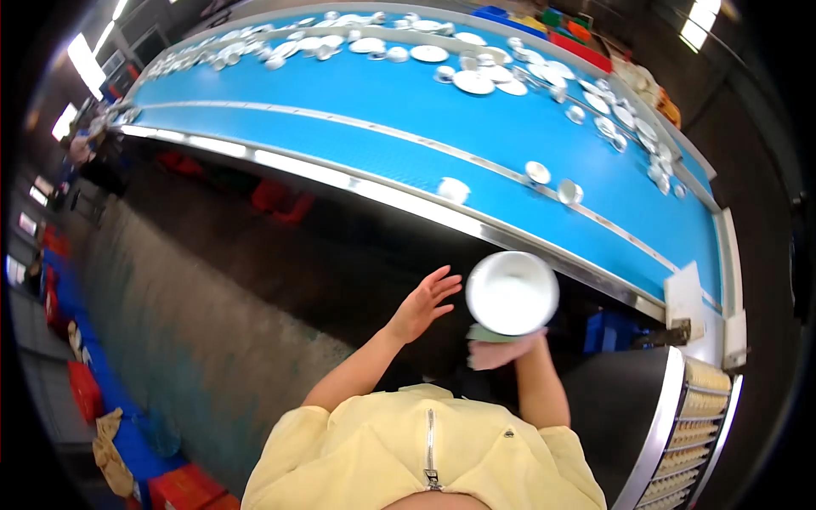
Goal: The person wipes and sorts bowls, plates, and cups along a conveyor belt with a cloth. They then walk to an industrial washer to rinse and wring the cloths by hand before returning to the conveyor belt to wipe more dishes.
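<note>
In front of my chest, my right hand point(521, 346) grips a white round bowl point(512, 293), its wide face turned up toward me. A pinkish cloth or glove point(486, 355) covers part of that hand, and a pale green patch shows just under the bowl; I cannot make out what it is. My left hand point(425, 304) is beside the bowl, fingers spread, holding nothing and apart from it. On the near lane of the blue conveyor belt point(357, 149) ahead sits a white cup point(453, 189).
Two more cups point(536, 172) stand by the belt's divider strip point(382, 129). Many white plates point(473, 82) and cups lie along the far side. A metal edge point(357, 184) borders the belt. To the right is a roller rack point(693, 425); red bins point(183, 488) are at lower left.
</note>
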Demonstrator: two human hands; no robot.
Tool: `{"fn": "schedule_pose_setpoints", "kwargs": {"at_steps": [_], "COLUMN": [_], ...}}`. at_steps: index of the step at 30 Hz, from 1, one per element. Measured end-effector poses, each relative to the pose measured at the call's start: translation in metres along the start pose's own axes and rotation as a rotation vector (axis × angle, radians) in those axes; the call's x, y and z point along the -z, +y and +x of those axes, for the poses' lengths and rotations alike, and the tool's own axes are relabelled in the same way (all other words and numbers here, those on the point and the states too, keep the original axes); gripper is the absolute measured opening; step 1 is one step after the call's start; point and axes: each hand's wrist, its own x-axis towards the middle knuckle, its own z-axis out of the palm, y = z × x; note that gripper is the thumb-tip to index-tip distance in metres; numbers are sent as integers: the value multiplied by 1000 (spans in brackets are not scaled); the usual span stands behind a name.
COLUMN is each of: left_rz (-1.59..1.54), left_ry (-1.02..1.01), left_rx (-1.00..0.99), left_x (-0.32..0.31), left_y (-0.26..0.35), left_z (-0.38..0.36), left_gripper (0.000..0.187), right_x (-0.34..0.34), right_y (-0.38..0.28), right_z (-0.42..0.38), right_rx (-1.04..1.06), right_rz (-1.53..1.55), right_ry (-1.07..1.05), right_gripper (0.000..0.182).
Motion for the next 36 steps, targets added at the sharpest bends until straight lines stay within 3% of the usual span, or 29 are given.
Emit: {"fn": "schedule_pose_setpoints", "kwargs": {"at_steps": [2,3,4,5,6,8,10,12,14,15,17,18,19,20,21,22,24,26,28,30,32,33,34,35,36], "left_rz": [-159,-119,-234,-291,-345,-382,-299,-260,-187,-191,-217,-237,-167,100,199,298,458,384,306,-8,-54,-55,-59,-63,-62], "left_ry": [61,299,375,351,325,371,472,460,543,546,562,574,634,624,685,741,795,777,762,813,831,824,814,664,654], "left_rx": [-10,-4,18,-39,-96,-258,-310,-337,-399,-429,-463,-466,-534,-654,-582,-510,-491,-474,-443,-411,-483,-491,-501,-461,-446], "left_x": [-2,-4,12,31,50,72,105,132,162,178,204,214,225,245,268,287,307,330,348,366,387,393,397,409,427], "left_y": [45,68,89,105,118,149,175,206,231,245,274,291,305,313,331,354,396,434,462,489,517,535,552,565,566], "left_z": [-18,-30,-38,-48,-55,-63,-70,-72,-61,-54,-31,-16,1,17,26,31,49,65,85,106,130,144,158,171,185], "left_gripper": [69,58,51,50,48,47,49,52,57,58,60,61,60,51,46,42,30,28,25,29,43,46,49,48,48], "right_x": [-68,-91,-112,-127,-173,-188,-201,-235,-288,-311,-325,-349,-384,-400,-400,-415,-434,-461,-477,-482,-470,-472,-473,-476,-478], "right_y": [57,70,80,83,78,89,87,77,77,89,141,171,180,200,231,240,259,273,256,223,218,215,211,213,221], "right_z": [22,31,42,62,66,99,140,168,185,196,225,248,260,272,294,311,348,382,426,478,527,541,551,559,568], "right_rx": [-115,-266,-418,-327,-58,61,-4,45,252,320,230,511,862,719,614,436,406,537,563,-620,-83,-72,-94,-114,-109], "right_rz": [102,128,155,-217,-433,-888,-802,-400,-191,-238,-574,-927,-1522,-1622,-1441,-1243,-976,-686,-752,-692,-626,-628,-578,-515,-514], "right_ry": [-94,-171,-243,-455,-473,-404,-302,-107,-272,-328,-586,-838,-981,-1052,-1059,-1026,-1013,-987,-1000,-1074,-1164,-1151,-790,-430,-414], "right_gripper": [61,60,59,56,49,39,34,33,34,36,54,69,81,87,91,81,64,54,49,46,51,51,56,61,61]}}
